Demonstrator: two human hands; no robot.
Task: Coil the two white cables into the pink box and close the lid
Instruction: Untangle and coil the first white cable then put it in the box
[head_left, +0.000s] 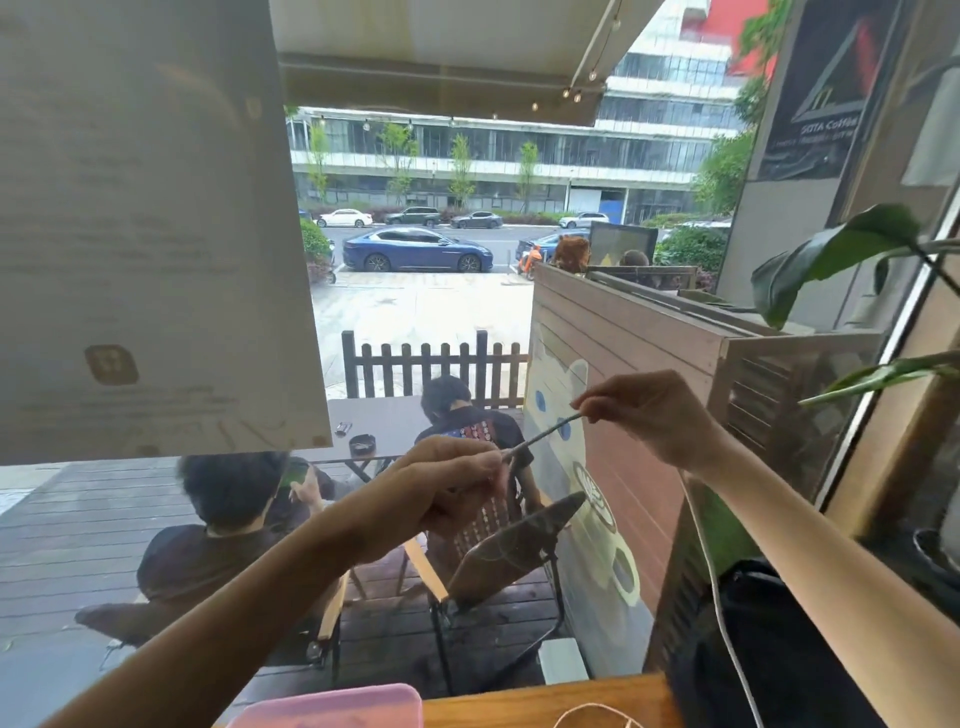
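A white cable (543, 435) is stretched taut in the air between my two raised hands. My left hand (452, 486) pinches its lower end at chest height. My right hand (649, 415) pinches it higher and to the right. From under my right wrist the cable hangs down to the wooden table (545, 704), where a white loop (592, 714) lies at the bottom edge. The pink box (332, 709) sits at the bottom centre, only its top showing. I cannot tell which cable the loop belongs to.
A window pane is right in front of my hands, with a paper sheet (145, 223) stuck on it at upper left. A black bag (769, 649) sits at lower right under a leafy plant (831, 254). Outside, two people sit at a patio table.
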